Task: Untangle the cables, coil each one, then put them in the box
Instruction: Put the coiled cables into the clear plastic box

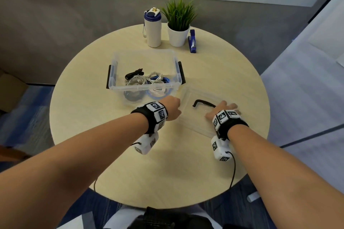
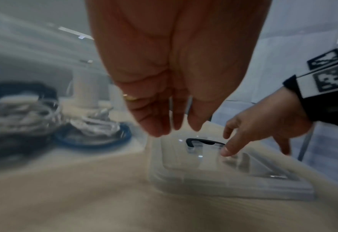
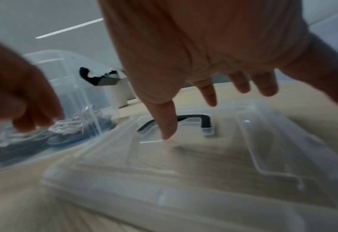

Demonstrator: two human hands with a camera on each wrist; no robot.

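A clear plastic box (image 1: 119, 57) with black side latches stands on the round table. Inside it lie coiled cables (image 1: 147, 80): black, white and blue ones, seen blurred as cables (image 2: 35, 116) in the left wrist view. Right of the box the clear lid (image 1: 197, 124) with a black handle (image 1: 202, 102) lies flat on the table. My right hand (image 1: 223, 109) hovers spread over the lid (image 3: 184, 180), its fingers (image 3: 167, 125) straight, just above the handle (image 3: 194, 118). My left hand (image 1: 172, 108) hangs between box and lid with fingers (image 2: 158, 124) relaxed, holding nothing.
At the table's (image 1: 149, 163) far edge stand a white bottle (image 1: 153, 28) with a blue cap, a potted green plant (image 1: 178, 24) and a blue stapler (image 1: 192, 42). The table edge curves close on the right of the lid.
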